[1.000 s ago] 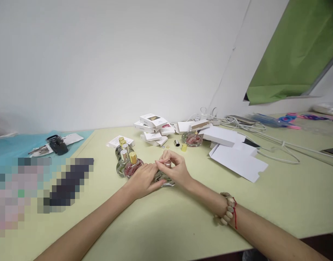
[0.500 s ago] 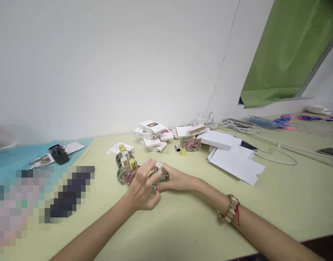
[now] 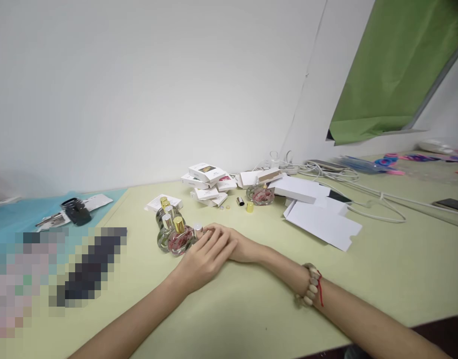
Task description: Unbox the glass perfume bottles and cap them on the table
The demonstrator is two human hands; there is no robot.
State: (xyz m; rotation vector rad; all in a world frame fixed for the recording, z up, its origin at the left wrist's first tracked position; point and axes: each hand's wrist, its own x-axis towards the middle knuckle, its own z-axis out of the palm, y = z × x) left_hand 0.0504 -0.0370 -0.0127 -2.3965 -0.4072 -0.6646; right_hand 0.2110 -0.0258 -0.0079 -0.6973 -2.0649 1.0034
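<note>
A perfume bottle with a silver cap (image 3: 198, 229) stands between my hands, its body mostly hidden behind my fingers. My right hand (image 3: 240, 244) closes on it from the right and behind, with its fingertips partly covered. In front lies my left hand (image 3: 206, 258), its fingers stretched out across the bottle and over the right hand's fingers. Just left of the hands, a red-pink perfume bottle with a gold cap (image 3: 180, 242) stands close to this bottle. A greenish bottle with a silver cap (image 3: 164, 238) and more capped bottles are grouped behind it.
Small white boxes (image 3: 206, 173) are piled at the back. An uncapped pink bottle (image 3: 262, 195), a loose gold cap (image 3: 249, 207) and a dark cap (image 3: 240, 201) lie nearby. Opened white cartons (image 3: 322, 224) and white cables (image 3: 381, 197) are at right. A dark jar (image 3: 76, 211) is at left.
The silver-capped bottle has moved left, closer to the grouped bottles, together with my right hand. My left hand's fingers have flattened and now cover the bottle's front.
</note>
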